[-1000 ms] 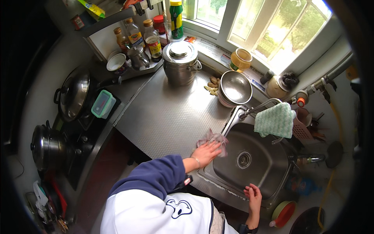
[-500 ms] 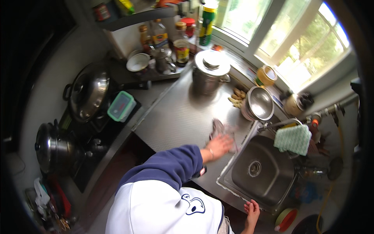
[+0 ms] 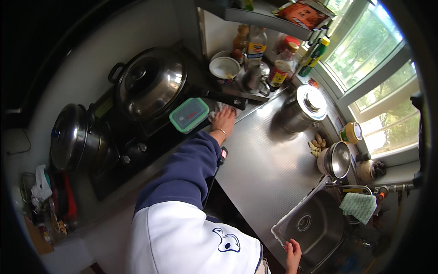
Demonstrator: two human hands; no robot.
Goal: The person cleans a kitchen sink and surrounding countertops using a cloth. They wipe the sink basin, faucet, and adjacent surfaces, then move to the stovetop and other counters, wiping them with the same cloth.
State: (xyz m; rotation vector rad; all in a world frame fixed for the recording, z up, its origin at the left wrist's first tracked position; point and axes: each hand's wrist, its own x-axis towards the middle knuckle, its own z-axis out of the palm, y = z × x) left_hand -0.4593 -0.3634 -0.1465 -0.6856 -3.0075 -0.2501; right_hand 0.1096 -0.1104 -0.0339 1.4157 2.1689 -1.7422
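Observation:
My left hand [image 3: 222, 121] presses down on a crumpled, pale greyish cloth [image 3: 238, 111], which shows in part around the fingers. Both are at the stove's right edge, beside a clear food box with a green-rimmed lid [image 3: 189, 115] and just under the black pan handle [image 3: 218, 95]. That handle runs toward a wok [image 3: 153, 82] with a domed metal lid. Near the sink's front edge my right hand [image 3: 293, 255] hangs with loosely bent fingers and nothing in it.
A lidded steel pot [image 3: 296, 112] stands on the steel counter [image 3: 260, 160], with ginger pieces [image 3: 317, 145] and stacked bowls [image 3: 337, 160] nearby. The sink [image 3: 315, 228] is at right, a green dishcloth [image 3: 359, 206] over its tap. Bottles [image 3: 256, 44] and a metal jug [image 3: 256, 75] crowd the corner.
My left hand has carried the cloth from the counter beside the sink leftward to the stove edge by the food box. The view has turned left. My right hand stays low by the sink.

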